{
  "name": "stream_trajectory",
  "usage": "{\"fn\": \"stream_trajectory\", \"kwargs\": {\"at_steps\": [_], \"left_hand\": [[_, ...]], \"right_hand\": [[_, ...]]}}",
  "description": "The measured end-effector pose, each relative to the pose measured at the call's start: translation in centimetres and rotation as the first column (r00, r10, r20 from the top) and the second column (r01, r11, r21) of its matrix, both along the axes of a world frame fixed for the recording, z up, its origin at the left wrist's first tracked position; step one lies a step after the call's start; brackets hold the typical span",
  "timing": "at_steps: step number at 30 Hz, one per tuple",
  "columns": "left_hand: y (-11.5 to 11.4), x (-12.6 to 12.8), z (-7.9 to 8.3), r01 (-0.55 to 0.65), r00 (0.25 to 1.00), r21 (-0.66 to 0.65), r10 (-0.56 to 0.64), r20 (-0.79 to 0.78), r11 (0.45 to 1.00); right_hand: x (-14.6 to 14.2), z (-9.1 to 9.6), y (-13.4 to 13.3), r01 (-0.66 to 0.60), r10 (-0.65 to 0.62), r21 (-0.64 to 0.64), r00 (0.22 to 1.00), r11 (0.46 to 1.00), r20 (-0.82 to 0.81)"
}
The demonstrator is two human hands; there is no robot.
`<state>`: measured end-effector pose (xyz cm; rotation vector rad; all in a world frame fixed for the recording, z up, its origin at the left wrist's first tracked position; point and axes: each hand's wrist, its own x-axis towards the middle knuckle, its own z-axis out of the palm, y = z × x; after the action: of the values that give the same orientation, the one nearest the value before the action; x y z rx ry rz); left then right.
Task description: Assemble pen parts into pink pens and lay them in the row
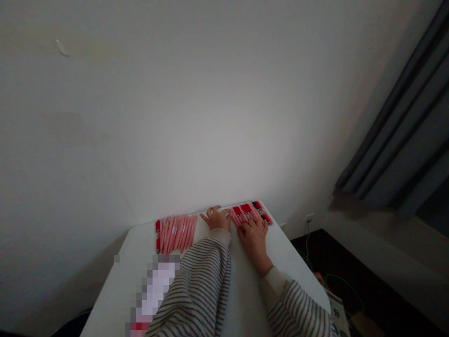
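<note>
A row of slim, pen-like sticks in pink, red and black lies near the table's far right corner. At its left end is my left hand, open, its fingers bent and spread; the fingertips on the right reach the row's edge. Over the near ends of these sticks rests my right hand, fingers apart and slightly curled, with the thumb side to the left. To the left of both hands lies a second row of pink pen-like sticks, a red one at its left end. Their exact kind is too small to tell.
The white table stands against a grey wall. A pixelated pale strip with red at its lower end lies on the left. Beyond the right edge are a power outlet, cables and a printed box or bag. A dark curtain hangs right.
</note>
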<state>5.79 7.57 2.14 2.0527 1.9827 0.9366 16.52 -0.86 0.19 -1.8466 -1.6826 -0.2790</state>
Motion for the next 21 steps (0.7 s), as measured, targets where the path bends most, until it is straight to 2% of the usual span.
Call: {"fn": "stream_trajectory", "kwargs": {"at_steps": [7,21], "left_hand": [[0.27,0.31,0.25,-0.040,0.999,-0.039,0.039,-0.029,0.998],[0.12,0.22,0.05,-0.028,0.999,-0.032,0.028,-0.023,0.999]], "right_hand": [[0.08,0.22,0.31,0.019,-0.019,-0.023,1.000,1.000,0.004],[0.22,-0.43,0.55,0.015,-0.015,-0.014,1.000,1.000,-0.004]]}}
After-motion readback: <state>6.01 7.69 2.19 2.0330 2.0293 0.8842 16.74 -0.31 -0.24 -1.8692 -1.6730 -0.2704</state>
